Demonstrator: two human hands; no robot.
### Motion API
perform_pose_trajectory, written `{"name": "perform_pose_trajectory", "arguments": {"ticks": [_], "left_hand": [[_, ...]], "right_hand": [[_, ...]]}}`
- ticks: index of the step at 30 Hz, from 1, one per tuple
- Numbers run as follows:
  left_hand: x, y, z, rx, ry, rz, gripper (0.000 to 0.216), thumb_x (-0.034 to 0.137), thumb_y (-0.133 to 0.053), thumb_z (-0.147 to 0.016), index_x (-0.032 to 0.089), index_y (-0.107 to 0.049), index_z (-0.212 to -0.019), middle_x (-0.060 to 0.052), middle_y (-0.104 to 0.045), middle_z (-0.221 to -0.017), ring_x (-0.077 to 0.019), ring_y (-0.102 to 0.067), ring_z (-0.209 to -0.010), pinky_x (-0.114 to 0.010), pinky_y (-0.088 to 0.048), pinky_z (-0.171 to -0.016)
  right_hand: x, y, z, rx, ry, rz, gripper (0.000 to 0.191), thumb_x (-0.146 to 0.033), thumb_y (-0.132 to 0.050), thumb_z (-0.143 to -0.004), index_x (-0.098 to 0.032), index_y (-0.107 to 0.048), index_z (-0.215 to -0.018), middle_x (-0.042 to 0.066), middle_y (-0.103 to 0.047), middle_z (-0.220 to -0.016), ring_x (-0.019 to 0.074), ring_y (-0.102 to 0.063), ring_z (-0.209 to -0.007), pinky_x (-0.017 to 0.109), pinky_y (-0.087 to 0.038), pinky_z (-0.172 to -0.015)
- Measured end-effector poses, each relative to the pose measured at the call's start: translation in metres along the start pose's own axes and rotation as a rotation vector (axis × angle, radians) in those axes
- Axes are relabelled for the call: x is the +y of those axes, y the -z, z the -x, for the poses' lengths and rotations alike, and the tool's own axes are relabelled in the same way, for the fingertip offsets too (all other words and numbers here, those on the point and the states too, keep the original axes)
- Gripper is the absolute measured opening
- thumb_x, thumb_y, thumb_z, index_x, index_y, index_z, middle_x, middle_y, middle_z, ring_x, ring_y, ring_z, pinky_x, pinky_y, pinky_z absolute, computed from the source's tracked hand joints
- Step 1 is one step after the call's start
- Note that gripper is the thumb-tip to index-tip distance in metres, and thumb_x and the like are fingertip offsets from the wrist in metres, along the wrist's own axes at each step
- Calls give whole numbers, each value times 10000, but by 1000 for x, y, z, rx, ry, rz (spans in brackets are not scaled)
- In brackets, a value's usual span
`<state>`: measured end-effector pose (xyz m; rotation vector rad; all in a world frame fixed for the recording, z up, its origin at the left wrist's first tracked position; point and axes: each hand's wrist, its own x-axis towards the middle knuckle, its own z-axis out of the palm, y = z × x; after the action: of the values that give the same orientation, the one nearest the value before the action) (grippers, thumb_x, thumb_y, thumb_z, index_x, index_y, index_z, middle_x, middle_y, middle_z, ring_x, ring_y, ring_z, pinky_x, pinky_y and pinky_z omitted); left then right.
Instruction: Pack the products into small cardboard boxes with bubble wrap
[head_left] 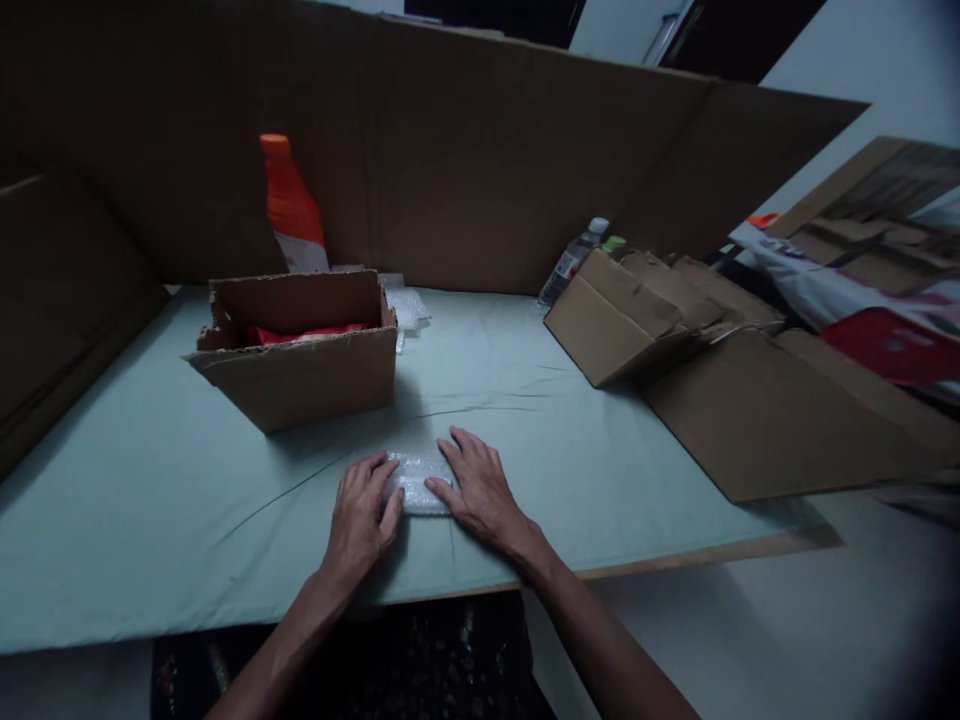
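Note:
A small bundle of bubble wrap [417, 480] lies on the pale green table cover [150, 500] near the front edge. My left hand [360, 525] rests flat against its left side, fingers stretched out. On its right side my right hand [476, 490] lies flat too, fingers spread and touching the wrap. What the wrap encloses is hidden.
An open cardboard box [300, 375] with something red inside stands behind the hands to the left. An orange bottle [291, 205] stands behind it. A clear bottle [574, 258], a flattened box [637, 320] and cardboard sheets [787, 420] lie right. Cardboard walls surround the table.

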<state>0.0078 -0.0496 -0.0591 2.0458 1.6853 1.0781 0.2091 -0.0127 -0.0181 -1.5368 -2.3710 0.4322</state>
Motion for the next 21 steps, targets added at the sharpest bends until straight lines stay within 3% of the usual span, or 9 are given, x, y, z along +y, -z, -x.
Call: {"name": "perform_pose_trajectory", "arguments": {"ticks": [3,7,10,13,15,17,21], "left_hand": [[-4,1,-5,-27,10,48,426,204,-510,-854,161,-611,-1265,-162,-624,-1302,-310,-572,-1204,-557,-478,-1031],[-6,13,-5,-169,8,205,670,156,-529,-752,190,-492,-1420,-142,-620,-1349,-289,-589,-1234,-512,-494,-1040],[-4,19,-3,-275,21,252,558,147,-533,-773,217,-584,-1324,-112,-698,-1204,-261,-660,-1100,-465,-546,-965],[0,21,1,-279,-8,230,416,122,-566,-782,225,-657,-1175,-86,-732,-1091,-244,-686,-1013,-421,-576,-903],[4,27,1,-228,-84,208,370,136,-611,-804,229,-643,-1161,-69,-740,-1030,-223,-697,-943,-372,-597,-834],[9,45,-4,-101,-199,152,364,166,-632,-841,238,-613,-1197,-71,-727,-1055,-219,-692,-966,-358,-599,-829],[13,107,-41,295,-323,-105,466,141,-623,-876,243,-551,-1326,-128,-602,-1320,-271,-572,-1260,-445,-505,-1035]], "right_hand": [[2,-6,-5,-17,85,-47,397,-405,-663,-915,-153,-630,-1220,189,-501,-1479,331,-384,-1421,513,-320,-1145],[-2,-10,8,-7,226,-319,263,-310,-727,-840,-199,-621,-1053,124,-635,-1317,278,-570,-1232,452,-445,-1043],[-2,-9,21,21,148,-449,309,-230,-702,-816,-218,-617,-1113,88,-701,-1151,252,-661,-1028,396,-531,-902],[1,-5,27,28,70,-507,358,-220,-677,-813,-228,-638,-1169,76,-724,-1094,248,-693,-971,361,-565,-857],[3,1,25,18,59,-530,291,-234,-667,-821,-223,-667,-1112,64,-739,-1036,238,-708,-915,336,-582,-812],[5,12,19,27,47,-530,217,-258,-663,-837,-219,-686,-1048,51,-747,-959,226,-713,-842,314,-592,-752],[2,57,-7,205,45,-498,212,-344,-678,-871,-228,-700,-1047,55,-750,-982,224,-721,-853,308,-604,-753]]}}
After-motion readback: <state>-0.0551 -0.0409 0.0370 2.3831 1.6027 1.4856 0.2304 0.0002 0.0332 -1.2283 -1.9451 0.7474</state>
